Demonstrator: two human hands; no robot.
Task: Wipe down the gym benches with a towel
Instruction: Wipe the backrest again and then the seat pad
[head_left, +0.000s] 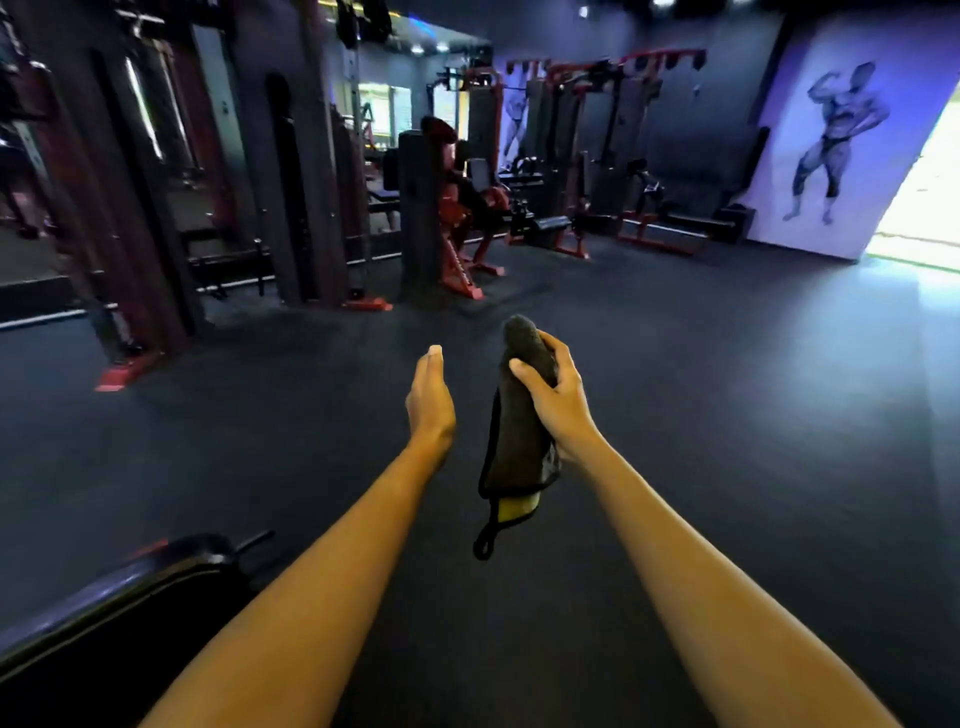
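My right hand (556, 395) grips a dark grey towel (517, 441) held out in front of me; the towel hangs down, showing a yellow underside and a black loop at its bottom. My left hand (430, 400) is beside it, a little to the left, fingers straight and together, holding nothing and not touching the towel. A black padded bench (130, 597) lies at the lower left, below my left forearm. Another black bench (696, 221) stands far off by the back wall.
Dark rubber floor (727, 415) stretches ahead. Tall black and red weight machines (156, 208) line the left side. A red-framed machine (457, 218) stands at centre back, more racks (597, 156) behind. A wall mural (831, 145) and a bright doorway (930, 197) are on the right.
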